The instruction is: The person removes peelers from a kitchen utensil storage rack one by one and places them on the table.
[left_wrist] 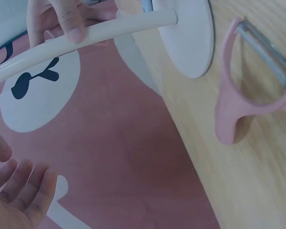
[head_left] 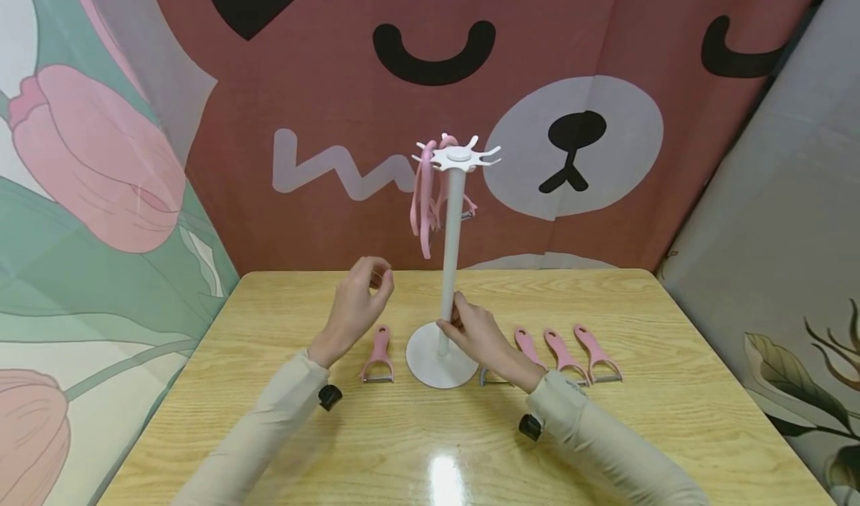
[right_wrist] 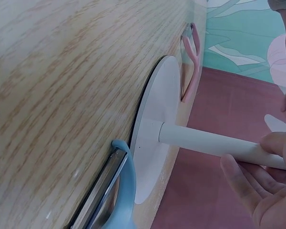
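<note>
A white stand [head_left: 452,245] with a round base and a ring of hooks on top rises from the table. Low on its pole, my right hand [head_left: 475,332] grips it between thumb and fingers, as the right wrist view also shows. Pink peelers [head_left: 426,200] hang from the hooks at the left and back. My left hand [head_left: 357,301] is raised left of the pole, fingers loosely bent, holding nothing. Below it on the table lies a pink Y-shaped peeler [head_left: 380,349], left of the base. A blue peeler [right_wrist: 127,186] lies right of the base, partly hidden by my right arm in the head view.
Three more pink peelers [head_left: 594,351] lie in a row on the wooden table [head_left: 282,446], right of my right wrist. Behind the table hangs a cloth [head_left: 322,222] printed with a bear; more printed cloth covers both sides.
</note>
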Demonstrator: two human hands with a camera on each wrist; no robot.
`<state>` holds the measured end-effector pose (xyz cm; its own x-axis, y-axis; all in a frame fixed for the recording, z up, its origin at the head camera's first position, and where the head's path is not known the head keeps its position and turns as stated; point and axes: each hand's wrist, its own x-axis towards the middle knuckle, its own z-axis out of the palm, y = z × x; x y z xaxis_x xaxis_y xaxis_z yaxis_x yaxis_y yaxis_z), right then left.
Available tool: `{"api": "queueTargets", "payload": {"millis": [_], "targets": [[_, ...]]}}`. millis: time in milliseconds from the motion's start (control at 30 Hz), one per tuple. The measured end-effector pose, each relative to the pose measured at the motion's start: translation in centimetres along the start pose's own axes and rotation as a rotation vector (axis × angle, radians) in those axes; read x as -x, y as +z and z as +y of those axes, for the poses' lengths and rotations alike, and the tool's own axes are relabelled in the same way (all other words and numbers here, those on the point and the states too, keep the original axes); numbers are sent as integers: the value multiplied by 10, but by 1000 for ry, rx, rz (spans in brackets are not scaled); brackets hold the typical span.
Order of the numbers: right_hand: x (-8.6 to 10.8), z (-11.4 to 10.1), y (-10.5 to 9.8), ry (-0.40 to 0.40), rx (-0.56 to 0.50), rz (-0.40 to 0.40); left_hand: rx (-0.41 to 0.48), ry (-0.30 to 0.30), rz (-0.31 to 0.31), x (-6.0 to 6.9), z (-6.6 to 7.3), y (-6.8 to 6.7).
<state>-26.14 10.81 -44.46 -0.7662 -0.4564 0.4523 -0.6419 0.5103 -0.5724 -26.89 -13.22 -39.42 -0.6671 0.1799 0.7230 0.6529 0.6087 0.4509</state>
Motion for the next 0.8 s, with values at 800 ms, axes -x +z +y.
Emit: {"api": "queueTargets", "payload": {"millis": [800], "targets": [[-1,0,0,-10,13,3,56,148,125,-25,14,-9]]}}
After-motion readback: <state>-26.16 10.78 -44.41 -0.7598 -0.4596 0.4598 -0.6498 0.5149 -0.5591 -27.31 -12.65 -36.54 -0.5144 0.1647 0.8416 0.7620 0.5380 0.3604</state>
